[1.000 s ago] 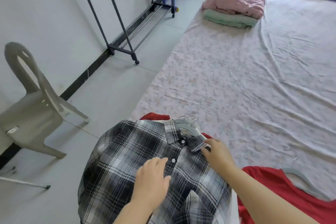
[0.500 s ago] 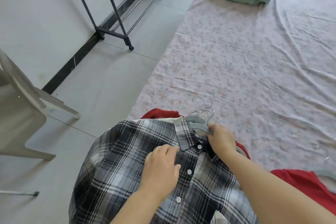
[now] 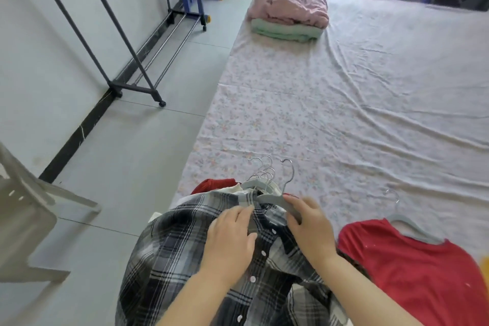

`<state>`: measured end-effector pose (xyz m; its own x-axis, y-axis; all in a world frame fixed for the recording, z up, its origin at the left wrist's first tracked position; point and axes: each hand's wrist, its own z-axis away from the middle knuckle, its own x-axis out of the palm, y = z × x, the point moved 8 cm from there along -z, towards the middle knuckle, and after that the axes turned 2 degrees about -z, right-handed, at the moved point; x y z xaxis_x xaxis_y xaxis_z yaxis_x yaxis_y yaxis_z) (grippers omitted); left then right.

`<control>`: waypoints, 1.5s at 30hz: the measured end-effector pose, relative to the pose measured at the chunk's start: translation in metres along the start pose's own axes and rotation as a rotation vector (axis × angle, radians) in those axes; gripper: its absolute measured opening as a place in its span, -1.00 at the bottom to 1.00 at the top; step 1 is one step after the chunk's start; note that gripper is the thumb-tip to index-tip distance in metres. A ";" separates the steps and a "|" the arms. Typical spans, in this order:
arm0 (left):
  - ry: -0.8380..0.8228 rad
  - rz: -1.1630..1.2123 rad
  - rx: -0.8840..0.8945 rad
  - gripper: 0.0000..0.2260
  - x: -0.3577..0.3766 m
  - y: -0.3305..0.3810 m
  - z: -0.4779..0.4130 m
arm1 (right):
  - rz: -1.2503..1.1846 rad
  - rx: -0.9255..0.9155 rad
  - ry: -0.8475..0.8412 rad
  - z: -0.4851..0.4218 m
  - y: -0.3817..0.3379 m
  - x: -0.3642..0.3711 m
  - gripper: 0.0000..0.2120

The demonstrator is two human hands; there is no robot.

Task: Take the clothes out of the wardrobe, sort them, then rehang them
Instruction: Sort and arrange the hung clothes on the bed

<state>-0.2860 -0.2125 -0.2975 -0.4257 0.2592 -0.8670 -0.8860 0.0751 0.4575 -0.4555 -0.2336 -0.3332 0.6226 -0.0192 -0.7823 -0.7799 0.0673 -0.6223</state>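
Both hands at the collar of a plaid shirt point(image 3: 169, 259) on the near edge of the bed point(image 3: 344, 114).
A grey chair point(image 3: 23, 219) stands far left. The shirt lies over a pile of clothes on hangers. The left hand point(image 3: 230, 238) rests on its front with fingers at the collar, their hold unclear. The right hand point(image 3: 309, 227) curls its fingers round a grey hanger point(image 3: 275, 201) at the neck. A red top point(image 3: 412, 272) lies to the right.
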 end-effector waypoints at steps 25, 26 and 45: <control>-0.042 0.202 1.197 -0.74 0.056 0.376 0.246 | 0.124 0.326 0.825 0.430 0.092 -0.304 -0.59; -0.037 0.203 1.227 -0.75 0.067 0.395 0.264 | 0.149 0.337 0.857 0.453 0.104 -0.314 -0.60; -0.284 0.263 1.222 -0.71 0.248 0.712 0.446 | 0.424 0.453 1.040 0.693 0.329 -0.545 -0.66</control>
<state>-0.9406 0.3346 -0.0984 -0.3732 0.5851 -0.7200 0.0266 0.7825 0.6221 -1.0062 0.4904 -0.0927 -0.1887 -0.6896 -0.6992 -0.6861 0.6020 -0.4085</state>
